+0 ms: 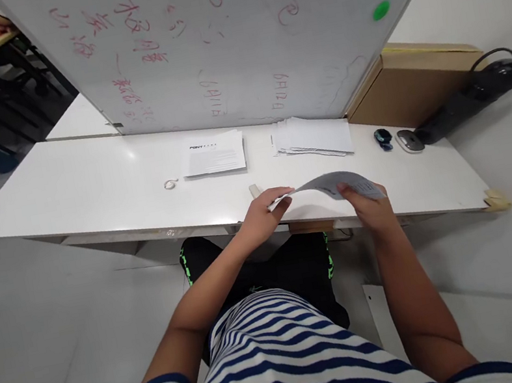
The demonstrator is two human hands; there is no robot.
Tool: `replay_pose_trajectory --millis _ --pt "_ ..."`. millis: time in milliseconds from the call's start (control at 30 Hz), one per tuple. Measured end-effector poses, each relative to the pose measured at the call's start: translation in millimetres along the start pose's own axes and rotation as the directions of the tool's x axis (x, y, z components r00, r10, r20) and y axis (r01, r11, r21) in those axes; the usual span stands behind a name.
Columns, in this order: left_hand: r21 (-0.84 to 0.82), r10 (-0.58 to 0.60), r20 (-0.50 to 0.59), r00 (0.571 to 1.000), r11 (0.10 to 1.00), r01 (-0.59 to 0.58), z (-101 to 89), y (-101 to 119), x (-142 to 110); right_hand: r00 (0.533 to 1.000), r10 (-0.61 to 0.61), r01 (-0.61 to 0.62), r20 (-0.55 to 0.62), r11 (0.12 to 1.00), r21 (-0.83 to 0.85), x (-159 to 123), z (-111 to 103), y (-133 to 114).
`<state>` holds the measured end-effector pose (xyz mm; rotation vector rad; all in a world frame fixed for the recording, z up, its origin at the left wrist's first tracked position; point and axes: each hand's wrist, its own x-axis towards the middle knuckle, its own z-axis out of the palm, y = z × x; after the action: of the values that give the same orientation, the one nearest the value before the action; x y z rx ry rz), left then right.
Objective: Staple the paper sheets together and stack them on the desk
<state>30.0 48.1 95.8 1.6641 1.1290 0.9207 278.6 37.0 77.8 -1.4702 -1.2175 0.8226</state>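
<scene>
Between my two hands a printed sheet of paper point(321, 183) is held above the front edge of the desk, bowed upward in the middle. My left hand point(267, 212) pinches its left end between thumb and fingers. At the other end my right hand point(370, 204) grips the sheet, thumb on top. Whether it is one sheet or a few, I cannot tell. Behind it on the desk lie a printed paper stack point(215, 156) to the left and a looser pile of sheets point(313, 137) to the right. A small pale object point(254, 190) sits just beyond my left hand.
A whiteboard point(220, 46) with red writing stands along the back of the white desk point(86, 182). To the right are a cardboard box point(415, 81), a black device point(471, 94), a mouse point(409, 140) and a dark watch point(383, 139). A small white ring-like item point(170, 184) lies left.
</scene>
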Motion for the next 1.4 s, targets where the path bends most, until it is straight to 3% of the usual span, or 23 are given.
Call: replay_pose_trajectory --millis 133,267,433,567,733,800,1067,1400 --pt "-0.104 -0.104 0.049 0.993 0.989 0.109 15.5 -5.0 33.0 0.992 -0.083 0.09 -0.095 0.994 0.067 9.1 3.2 11.0" --pt "-0.234 -0.108 -0.027 0.994 0.967 0.098 40.9 -28.2 52.2 0.989 0.033 -0.016 -0.143 0.992 0.123 8.4 20.1 37.8" --pt "-0.177 -0.049 -0.142 0.989 0.984 0.024 67.0 -39.8 49.8 0.974 0.148 -0.134 -0.173 0.987 0.091 4.3 29.0 54.4" --pt "-0.203 -0.031 -0.163 0.986 0.979 -0.002 72.6 -37.3 45.9 0.974 0.109 -0.105 -0.199 0.994 0.031 0.8 20.0 52.2" --pt "-0.33 -0.227 -0.156 0.961 0.929 0.166 81.7 -45.7 48.5 0.962 0.184 -0.177 -0.203 0.983 0.048 -4.5 20.2 64.6" --pt "-0.351 -0.255 -0.168 0.952 0.918 0.184 86.4 -49.1 49.2 0.962 0.177 -0.166 -0.206 0.984 0.071 -5.3 21.7 72.6" --pt "-0.342 -0.197 -0.196 0.961 0.932 0.121 95.2 -55.6 48.6 0.951 0.194 -0.188 -0.241 0.981 0.051 -7.1 22.3 86.7" --pt "-0.31 -0.2 -0.227 0.953 0.943 0.124 93.8 -62.0 47.9 0.948 0.212 -0.212 -0.236 0.977 0.026 -13.1 22.3 81.0"
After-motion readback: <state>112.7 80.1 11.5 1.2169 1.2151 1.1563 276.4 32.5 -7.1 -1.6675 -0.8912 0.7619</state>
